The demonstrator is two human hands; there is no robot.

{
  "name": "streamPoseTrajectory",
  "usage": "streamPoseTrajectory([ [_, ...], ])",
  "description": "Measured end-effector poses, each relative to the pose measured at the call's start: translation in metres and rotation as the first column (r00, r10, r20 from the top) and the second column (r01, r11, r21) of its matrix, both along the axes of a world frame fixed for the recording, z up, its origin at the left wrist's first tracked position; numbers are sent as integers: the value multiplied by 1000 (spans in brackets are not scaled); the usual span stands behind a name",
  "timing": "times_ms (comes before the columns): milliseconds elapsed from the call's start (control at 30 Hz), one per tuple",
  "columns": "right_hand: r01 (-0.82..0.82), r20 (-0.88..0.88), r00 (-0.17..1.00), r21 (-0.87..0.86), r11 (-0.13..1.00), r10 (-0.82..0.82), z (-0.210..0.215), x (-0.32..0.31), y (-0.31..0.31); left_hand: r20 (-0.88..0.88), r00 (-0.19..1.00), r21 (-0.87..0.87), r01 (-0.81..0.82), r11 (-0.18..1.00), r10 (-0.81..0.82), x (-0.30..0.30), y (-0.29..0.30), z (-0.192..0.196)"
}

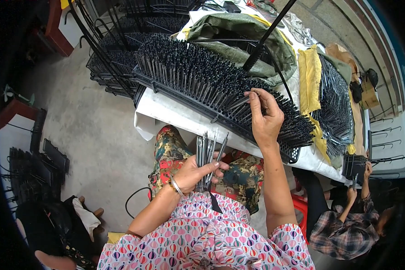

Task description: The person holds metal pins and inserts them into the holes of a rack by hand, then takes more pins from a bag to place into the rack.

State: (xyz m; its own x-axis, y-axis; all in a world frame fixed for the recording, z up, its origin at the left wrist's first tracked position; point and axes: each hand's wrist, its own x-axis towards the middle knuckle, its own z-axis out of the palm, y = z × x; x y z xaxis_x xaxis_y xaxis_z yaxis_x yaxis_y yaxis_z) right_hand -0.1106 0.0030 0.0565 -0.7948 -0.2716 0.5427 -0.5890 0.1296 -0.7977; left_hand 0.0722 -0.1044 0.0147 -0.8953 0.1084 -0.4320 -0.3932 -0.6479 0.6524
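My left hand (197, 173) grips a bundle of thin grey metal rods (208, 150) upright over my lap. My right hand (264, 117) reaches up to a black plastic rack (220, 114) on the white-covered table (166, 112). The rack is packed with several upright dark rods (202, 72). Between thumb and fingers, the right hand pinches one rod (240, 102) at the rack's near side.
More filled black racks (117, 49) stand stacked at the back left. A green sack (238, 31), yellow cloth (309, 76) and a heap of loose rods (335, 103) lie at the right. Another person (346, 216) in plaid works at lower right. Black crates (31, 171) sit on the floor at left.
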Motion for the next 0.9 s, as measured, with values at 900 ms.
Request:
streamPoseTrajectory([
  [900,149,-107,983,-38,988,-152,-16,8,0,0,999,147,41,988,-41,1,-2,-3],
])
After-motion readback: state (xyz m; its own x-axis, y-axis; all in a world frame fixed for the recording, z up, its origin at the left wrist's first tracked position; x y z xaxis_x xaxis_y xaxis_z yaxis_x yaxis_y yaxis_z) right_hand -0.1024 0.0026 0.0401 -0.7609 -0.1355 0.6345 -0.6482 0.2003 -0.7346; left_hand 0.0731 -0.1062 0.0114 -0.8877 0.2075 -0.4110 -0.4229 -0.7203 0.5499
